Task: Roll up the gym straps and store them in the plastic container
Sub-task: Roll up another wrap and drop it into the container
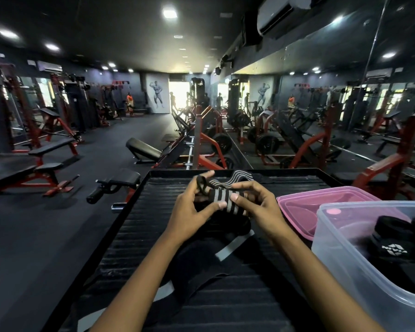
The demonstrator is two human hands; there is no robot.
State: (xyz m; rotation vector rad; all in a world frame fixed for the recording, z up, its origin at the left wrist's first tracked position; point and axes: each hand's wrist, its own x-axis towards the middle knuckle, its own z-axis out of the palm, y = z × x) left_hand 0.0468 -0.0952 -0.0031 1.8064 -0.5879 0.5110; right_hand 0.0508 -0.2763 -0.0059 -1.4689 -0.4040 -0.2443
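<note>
Both hands meeting at frame centre, over black ribbed worktop (261, 305). Left hand (192, 212) and right hand (259, 207) pinching striped strap roll (227, 200) between them, grip narrow, thumbs pressing on roll. Roll's long axis lying left-right, dipping slightly toward lower right. Black loop (201, 184) sticking up at roll's left end; loose striped tail (235, 179) trailing toward upper right. More black straps (201, 259) lying flat below hands. Clear container (345, 271) at lower right, rolled black strap (391, 238) sitting inside. Pink lid (297, 207) just behind container.
</note>
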